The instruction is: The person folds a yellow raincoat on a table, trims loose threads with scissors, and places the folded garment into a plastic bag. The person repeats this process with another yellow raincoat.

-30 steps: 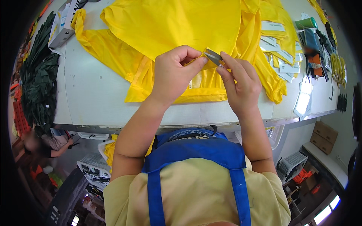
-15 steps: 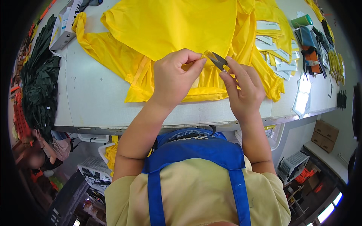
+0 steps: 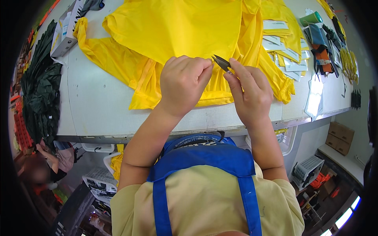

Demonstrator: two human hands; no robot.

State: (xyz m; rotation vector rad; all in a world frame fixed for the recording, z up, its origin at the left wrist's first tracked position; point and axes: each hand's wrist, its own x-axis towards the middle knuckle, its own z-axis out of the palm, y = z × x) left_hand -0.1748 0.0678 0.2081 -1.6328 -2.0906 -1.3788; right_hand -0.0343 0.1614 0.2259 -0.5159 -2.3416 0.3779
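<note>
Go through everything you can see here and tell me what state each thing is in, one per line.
Snips: held in right hand, blades nearly shut.
Left hand: fist closed, pinching at the snips' tip.
Yellow garment: spread, rumpled on table.
Green cup: lying on its side.
Box: open.

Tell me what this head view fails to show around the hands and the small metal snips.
- Snips' handle: head view, wrapped inside the right hand; only the dark metal snips tip shows.
- What the left hand pinches: hidden by its curled fingers.
- Yellow fabric garment: far part cut off by the top edge.
</note>
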